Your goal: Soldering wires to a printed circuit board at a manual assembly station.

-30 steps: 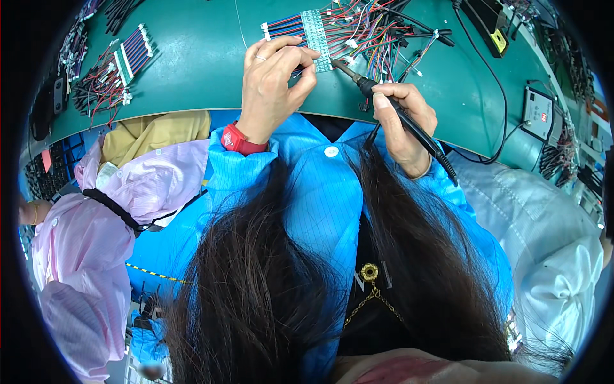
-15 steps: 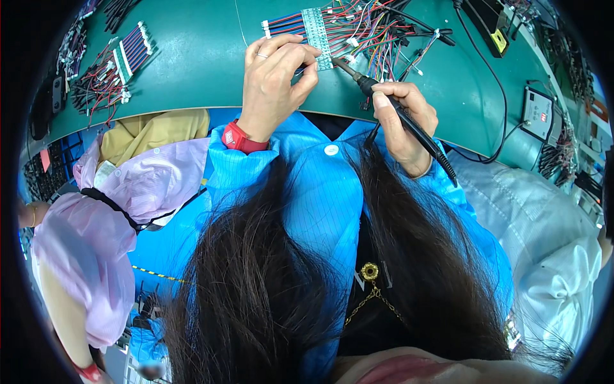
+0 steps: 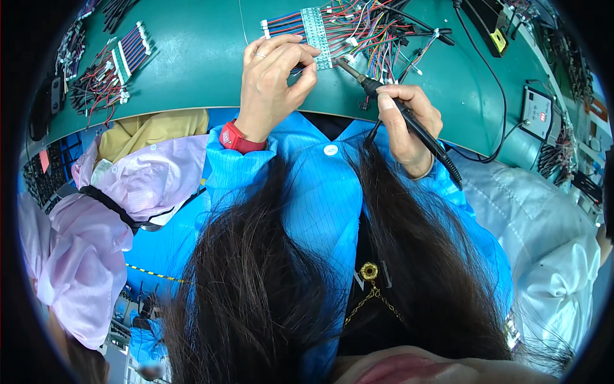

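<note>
My left hand is closed in a pinch at the lower left edge of a narrow green-and-white circuit board panel. A thin silvery solder wire runs down into that hand; its end is hidden by the fingers. Wrapped in my right hand is a black soldering iron, tilted with its metal tip at the panel's lower right edge. Red, black and blue wires with white plugs leave the panel's left side. A tangle of coloured wires spreads from its right.
A second wired board panel lies on the green table at left. Far right stands a small grey control box; a black cable curves nearby. People in a lilac garment and a pale garment sit close on either side.
My right hand and the soldering iron have shifted slightly to the right. My left hand stays nearly in place. At left, the person in lilac has moved an arm.
</note>
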{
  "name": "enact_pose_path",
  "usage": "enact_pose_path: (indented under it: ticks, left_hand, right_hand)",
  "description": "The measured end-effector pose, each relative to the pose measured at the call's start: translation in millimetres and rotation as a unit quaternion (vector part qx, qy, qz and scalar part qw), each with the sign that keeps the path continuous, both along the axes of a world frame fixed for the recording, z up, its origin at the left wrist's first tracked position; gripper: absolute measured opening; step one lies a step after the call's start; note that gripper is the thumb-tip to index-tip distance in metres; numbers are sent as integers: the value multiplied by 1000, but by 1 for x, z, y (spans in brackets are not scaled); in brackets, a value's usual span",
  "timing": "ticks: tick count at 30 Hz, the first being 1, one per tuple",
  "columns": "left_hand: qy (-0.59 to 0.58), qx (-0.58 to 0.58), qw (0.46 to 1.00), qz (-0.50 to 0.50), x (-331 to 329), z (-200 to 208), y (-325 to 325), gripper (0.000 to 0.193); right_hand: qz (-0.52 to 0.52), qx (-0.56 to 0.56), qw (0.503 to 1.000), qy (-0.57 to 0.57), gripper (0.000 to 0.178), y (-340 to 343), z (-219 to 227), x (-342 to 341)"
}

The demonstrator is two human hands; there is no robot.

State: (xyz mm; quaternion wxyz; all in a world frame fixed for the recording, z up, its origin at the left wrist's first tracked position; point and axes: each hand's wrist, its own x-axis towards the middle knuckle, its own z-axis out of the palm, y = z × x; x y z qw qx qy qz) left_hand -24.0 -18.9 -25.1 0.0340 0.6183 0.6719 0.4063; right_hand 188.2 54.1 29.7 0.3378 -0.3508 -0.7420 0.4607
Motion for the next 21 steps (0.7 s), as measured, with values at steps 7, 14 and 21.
enact_pose_path:
  ticks: [7, 14, 21]
  left_hand:
    - [1, 0, 1000, 0, -1, -1, -3, 7]
    - [12, 2, 1000, 2, -1, -3, -2, 8]
    - [20, 4, 1000, 5, -3, -3, -3, 8]
  right_hand:
    - [4, -13, 1000, -4, 9, -3, -3, -1]
    - [6, -15, 1000, 2, 9, -2, -4, -2]
    - [6, -17, 1000, 0, 9, -4, -5, -6]
